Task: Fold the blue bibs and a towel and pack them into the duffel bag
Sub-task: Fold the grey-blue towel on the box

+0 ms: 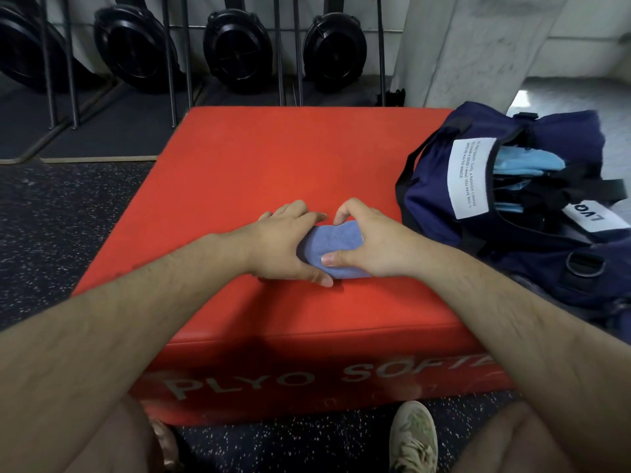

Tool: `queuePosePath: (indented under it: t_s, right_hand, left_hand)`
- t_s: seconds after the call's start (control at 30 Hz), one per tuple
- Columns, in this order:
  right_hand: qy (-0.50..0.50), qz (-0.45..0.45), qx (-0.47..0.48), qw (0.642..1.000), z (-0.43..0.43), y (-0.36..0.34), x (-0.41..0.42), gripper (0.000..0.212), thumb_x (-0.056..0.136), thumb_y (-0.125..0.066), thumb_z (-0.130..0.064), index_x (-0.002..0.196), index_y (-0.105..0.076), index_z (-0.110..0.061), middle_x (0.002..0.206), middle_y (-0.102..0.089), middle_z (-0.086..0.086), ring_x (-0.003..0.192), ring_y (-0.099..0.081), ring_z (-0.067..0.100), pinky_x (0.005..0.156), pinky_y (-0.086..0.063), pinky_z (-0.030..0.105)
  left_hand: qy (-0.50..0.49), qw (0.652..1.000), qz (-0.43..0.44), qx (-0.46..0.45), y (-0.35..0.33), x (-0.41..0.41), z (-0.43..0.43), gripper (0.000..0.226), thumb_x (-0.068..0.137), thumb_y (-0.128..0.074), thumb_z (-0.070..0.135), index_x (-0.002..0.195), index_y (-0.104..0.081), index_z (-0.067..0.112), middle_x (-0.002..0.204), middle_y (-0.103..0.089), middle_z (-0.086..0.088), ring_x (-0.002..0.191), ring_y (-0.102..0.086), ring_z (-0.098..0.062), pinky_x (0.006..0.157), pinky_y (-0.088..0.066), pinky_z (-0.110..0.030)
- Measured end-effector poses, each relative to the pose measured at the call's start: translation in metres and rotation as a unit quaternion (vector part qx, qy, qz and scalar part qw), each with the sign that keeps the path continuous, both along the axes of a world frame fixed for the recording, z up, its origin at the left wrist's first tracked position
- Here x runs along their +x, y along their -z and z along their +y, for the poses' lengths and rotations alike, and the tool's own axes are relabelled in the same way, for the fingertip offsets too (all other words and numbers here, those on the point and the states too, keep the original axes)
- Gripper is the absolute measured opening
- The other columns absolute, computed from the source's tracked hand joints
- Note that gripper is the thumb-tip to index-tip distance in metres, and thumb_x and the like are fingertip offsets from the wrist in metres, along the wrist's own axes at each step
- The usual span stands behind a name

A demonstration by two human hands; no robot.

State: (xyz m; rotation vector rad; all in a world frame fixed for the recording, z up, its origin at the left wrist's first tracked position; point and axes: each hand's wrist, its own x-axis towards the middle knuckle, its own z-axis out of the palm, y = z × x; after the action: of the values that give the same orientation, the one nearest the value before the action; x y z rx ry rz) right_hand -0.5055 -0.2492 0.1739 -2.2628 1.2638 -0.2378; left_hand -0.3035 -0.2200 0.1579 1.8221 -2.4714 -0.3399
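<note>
A small blue towel, folded into a compact bundle, lies near the middle of the red plyo box. My left hand grips its left side, fingers curled over the far edge and thumb at the near corner. My right hand grips its right side, thumb laid across the top. The navy duffel bag stands open at the right edge of the box. Light blue bibs lie folded inside it under black straps.
The box front reads "PLYO SOFT". Speckled dark rubber floor surrounds it. Black fan wheels of machines and metal rack legs stand along the back wall. A white pillar rises behind the bag. My shoe is below the box.
</note>
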Motion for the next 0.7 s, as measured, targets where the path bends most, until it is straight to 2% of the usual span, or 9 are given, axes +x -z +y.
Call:
queuePosePath:
  t_s: [0.07, 0.13, 0.23, 0.3, 0.37, 0.43, 0.5, 0.6, 0.7]
  right_hand:
    - [-0.010, -0.035, -0.008, 0.999, 0.002, -0.006, -0.003, 0.050, 0.077, -0.082, -0.042, 0.110, -0.045, -0.035, 0.111, -0.048, -0.004, 0.094, -0.055, 0.015, 0.077, -0.044, 0.026]
    - [-0.016, -0.078, -0.024, 0.997, 0.001, -0.010, -0.005, 0.049, 0.075, -0.084, -0.036, 0.109, -0.048, -0.035, 0.113, -0.048, -0.005, 0.099, -0.053, 0.014, 0.083, -0.046, 0.029]
    - [-0.032, -0.140, -0.055, 0.988, 0.000, -0.016, -0.008, 0.050, 0.071, -0.088, -0.029, 0.105, -0.052, -0.037, 0.112, -0.050, -0.005, 0.104, -0.048, 0.009, 0.087, -0.040, 0.026]
    - [-0.014, -0.193, -0.063, 0.979, 0.000, -0.021, -0.010, 0.055, 0.069, -0.089, -0.027, 0.109, -0.053, -0.038, 0.116, -0.049, -0.007, 0.106, -0.047, 0.001, 0.085, -0.037, 0.018]
    - [0.060, -0.264, -0.050, 0.961, 0.004, -0.028, -0.010, 0.071, 0.067, -0.091, -0.035, 0.122, -0.046, -0.043, 0.128, -0.042, -0.010, 0.114, -0.045, -0.005, 0.090, -0.039, 0.013]
    - [0.177, -0.292, -0.027, 0.939, 0.010, -0.033, -0.008, 0.090, 0.063, -0.089, -0.053, 0.135, -0.036, -0.041, 0.136, -0.037, -0.008, 0.121, -0.046, 0.004, 0.100, -0.042, 0.022]
    - [0.258, -0.286, 0.042, 0.922, 0.019, -0.041, -0.007, 0.101, 0.060, -0.083, -0.066, 0.140, -0.033, -0.031, 0.133, -0.045, -0.004, 0.114, -0.057, 0.010, 0.097, -0.051, 0.033]
    - [0.191, -0.372, 0.200, 0.886, 0.030, -0.048, -0.005, 0.073, 0.076, -0.082, -0.050, 0.133, -0.051, -0.018, 0.118, -0.069, -0.002, 0.095, -0.073, 0.017, 0.081, -0.062, 0.040]
    - [0.158, -0.448, 0.209, 0.855, 0.032, -0.052, -0.011, 0.042, 0.084, -0.079, -0.025, 0.123, -0.065, -0.016, 0.108, -0.076, 0.004, 0.099, -0.073, 0.020, 0.087, -0.060, 0.047]
  left_hand:
    - [-0.020, 0.999, 0.023, 0.015, -0.006, 0.003, 0.000, 0.099, 0.060, -0.069, 0.081, 0.141, -0.043, 0.029, 0.113, -0.046, 0.014, 0.118, -0.042, -0.014, 0.102, -0.039, -0.035]
    - [-0.049, 0.998, 0.041, 0.030, -0.012, 0.004, 0.002, 0.078, 0.061, -0.070, 0.079, 0.123, -0.053, 0.034, 0.102, -0.054, 0.009, 0.106, -0.045, -0.015, 0.094, -0.040, -0.032]
    - [-0.071, 0.991, 0.105, 0.039, -0.022, 0.004, 0.005, 0.056, 0.067, -0.075, 0.069, 0.100, -0.056, 0.028, 0.088, -0.056, 0.010, 0.086, -0.051, -0.013, 0.075, -0.042, -0.030]
    - [-0.072, 0.981, 0.176, 0.028, -0.029, 0.004, 0.006, 0.054, 0.068, -0.078, 0.065, 0.090, -0.053, 0.023, 0.078, -0.052, 0.011, 0.071, -0.047, -0.010, 0.064, -0.040, -0.029]
    - [-0.072, 0.973, 0.219, -0.008, -0.036, 0.004, 0.007, 0.063, 0.062, -0.074, 0.072, 0.088, -0.052, 0.018, 0.074, -0.050, 0.010, 0.066, -0.042, -0.010, 0.059, -0.039, -0.027]
    - [-0.084, 0.963, 0.251, -0.055, -0.044, 0.003, 0.008, 0.062, 0.065, -0.075, 0.070, 0.086, -0.051, 0.016, 0.072, -0.049, 0.009, 0.063, -0.039, -0.009, 0.056, -0.036, -0.023]
    - [-0.099, 0.952, 0.278, -0.083, -0.051, -0.002, 0.010, 0.052, 0.073, -0.076, 0.059, 0.085, -0.052, 0.015, 0.073, -0.051, 0.008, 0.062, -0.040, -0.008, 0.056, -0.037, -0.021]
    - [-0.080, 0.941, 0.326, -0.041, -0.055, -0.010, 0.016, 0.051, 0.070, -0.076, 0.061, 0.094, -0.059, 0.019, 0.081, -0.063, 0.011, 0.069, -0.053, -0.005, 0.061, -0.043, -0.019]
    - [-0.044, 0.936, 0.348, -0.008, -0.056, -0.023, 0.020, 0.046, 0.075, -0.080, 0.054, 0.104, -0.060, 0.024, 0.093, -0.068, 0.014, 0.080, -0.061, -0.004, 0.069, -0.047, -0.017]
